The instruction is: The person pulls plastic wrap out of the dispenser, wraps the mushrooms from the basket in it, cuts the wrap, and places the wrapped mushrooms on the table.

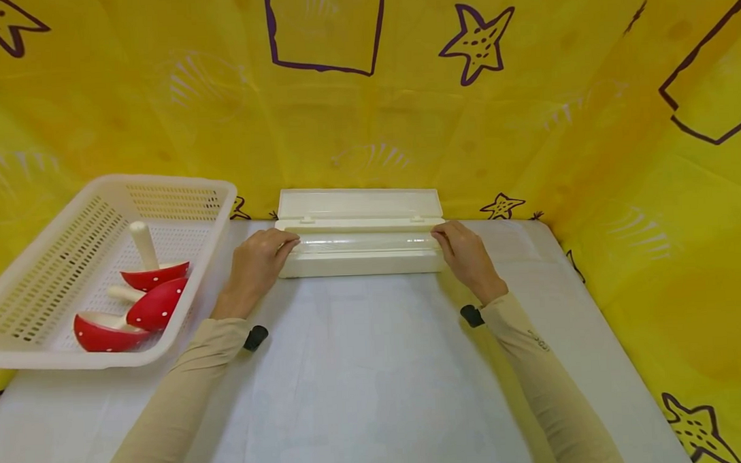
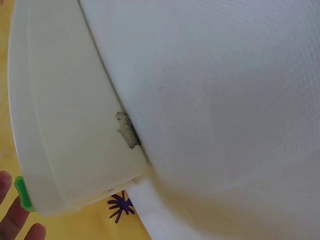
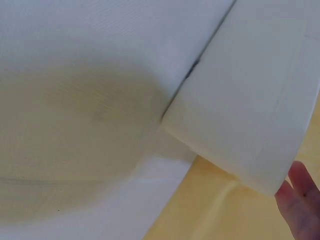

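A cream cling film dispenser point(image 1: 362, 264) lies at the back of the table, its lid point(image 1: 360, 203) raised against the backdrop. Inside it, shiny clear cling film point(image 1: 365, 241) stretches over the roll. My left hand point(image 1: 257, 263) is at the left end, thumb and forefinger pinching the film's edge. At the other end my right hand point(image 1: 469, 255) pinches the film the same way. The left wrist view shows the dispenser's front point(image 2: 75, 115), a green tab point(image 2: 23, 194) and a few fingertips beside it. Fingertips point(image 3: 300, 180) touch the corner in the right wrist view; the film is hidden there.
On the left stands a white plastic basket point(image 1: 222, 196) holding several red, white-dotted ladles point(image 1: 158, 305) with cream handles. A white cloth point(image 1: 357, 382) covers the table. Yellow patterned fabric point(image 1: 558, 163) walls the back and right side.
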The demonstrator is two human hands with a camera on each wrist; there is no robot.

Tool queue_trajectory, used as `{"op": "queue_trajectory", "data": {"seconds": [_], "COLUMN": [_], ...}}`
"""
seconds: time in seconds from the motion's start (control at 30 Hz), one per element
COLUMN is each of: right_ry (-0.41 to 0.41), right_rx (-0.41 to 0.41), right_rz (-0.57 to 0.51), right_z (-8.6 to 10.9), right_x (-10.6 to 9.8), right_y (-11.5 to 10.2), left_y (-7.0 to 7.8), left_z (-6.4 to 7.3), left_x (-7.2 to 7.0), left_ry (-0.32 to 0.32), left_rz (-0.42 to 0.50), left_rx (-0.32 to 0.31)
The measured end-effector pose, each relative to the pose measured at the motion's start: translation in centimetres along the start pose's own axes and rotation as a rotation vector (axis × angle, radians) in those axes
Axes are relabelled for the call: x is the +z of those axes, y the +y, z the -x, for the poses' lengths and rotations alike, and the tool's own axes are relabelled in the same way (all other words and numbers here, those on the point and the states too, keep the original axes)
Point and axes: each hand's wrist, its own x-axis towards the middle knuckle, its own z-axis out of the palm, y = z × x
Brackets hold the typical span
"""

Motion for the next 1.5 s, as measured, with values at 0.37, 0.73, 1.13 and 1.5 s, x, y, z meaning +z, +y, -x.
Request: {"op": "queue_trajectory", "data": {"seconds": [0.37,0.73,1.13,1.5], "right_ry": [0.000,0.041,-0.016,0.015], "right_rx": [0.038,0.002,0.044,0.023], "right_rz": [-0.021,-0.016,-0.011,0.012], "right_z": [-0.5,-0.7,-1.4,-1.7], "right_x": [-0.4,-1.0,-1.9,-2.3], "right_y": [-0.4,-0.5,-0.8,-0.6], "left_y": [0.4,0.8,0.9,1.1], "left_z": [-0.5,-0.9,-1.3,-1.7], "left_x": [-0.4,-0.6,-0.8,-1.2], "left_ry": [0.018,0.042,0.063,0.049], "left_rz": [-0.016,-0.005,0.005,0.076], "left_rx": [-0.010,-0.025,-0.013,-0.020]}}
